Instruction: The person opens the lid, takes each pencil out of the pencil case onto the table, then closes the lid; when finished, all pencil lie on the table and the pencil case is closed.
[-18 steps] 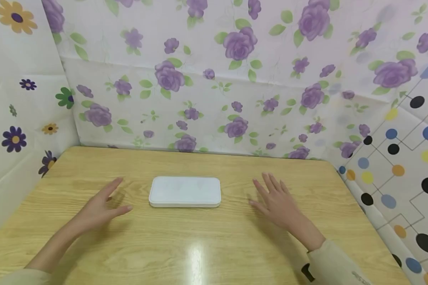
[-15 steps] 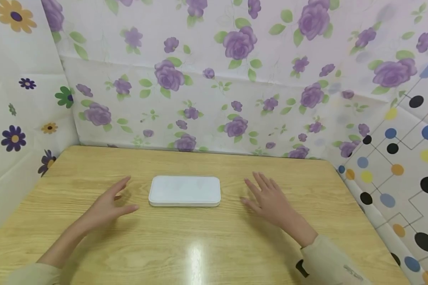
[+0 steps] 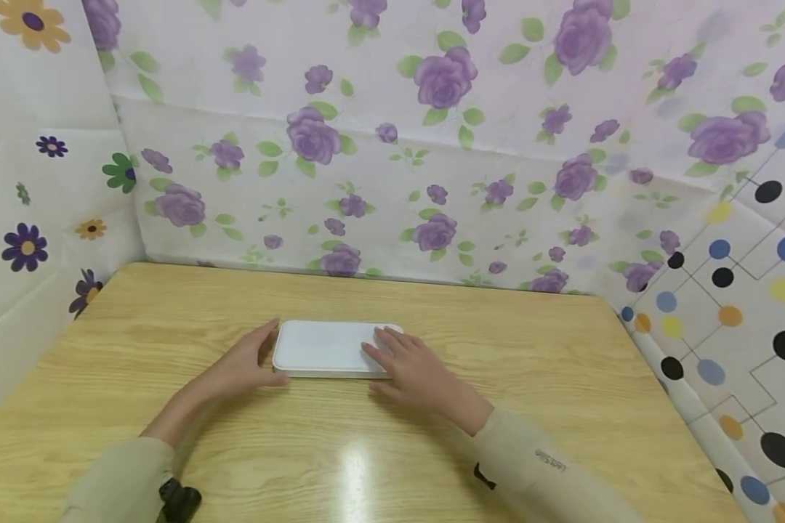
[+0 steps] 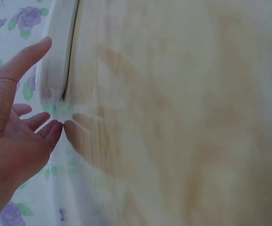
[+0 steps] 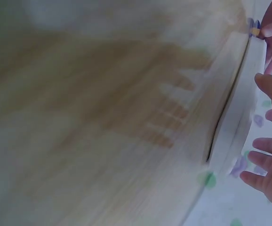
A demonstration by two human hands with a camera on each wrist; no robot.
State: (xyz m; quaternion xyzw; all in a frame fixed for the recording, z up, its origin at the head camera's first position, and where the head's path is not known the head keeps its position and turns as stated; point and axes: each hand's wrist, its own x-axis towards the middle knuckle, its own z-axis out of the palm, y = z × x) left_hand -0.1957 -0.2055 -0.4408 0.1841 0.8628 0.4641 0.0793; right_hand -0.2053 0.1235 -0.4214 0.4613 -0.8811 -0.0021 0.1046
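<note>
One smooth white round-cornered rectangular slab [image 3: 323,347]; one bare left hand [image 3: 243,368], one bare right hand [image 3: 415,370].
Slab lies flat on one glossy wood-grain table [image 3: 549,349]; hands at opposite ends, fingers spread, gripping nothing; contact unclear.

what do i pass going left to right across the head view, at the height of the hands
daisy-print wall sheet → left hand → flat white box → right hand → dotted wall sheet

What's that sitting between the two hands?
A flat white object lies on the wood-grained tabletop between the left hand and the right hand; the head view shows this.
</note>
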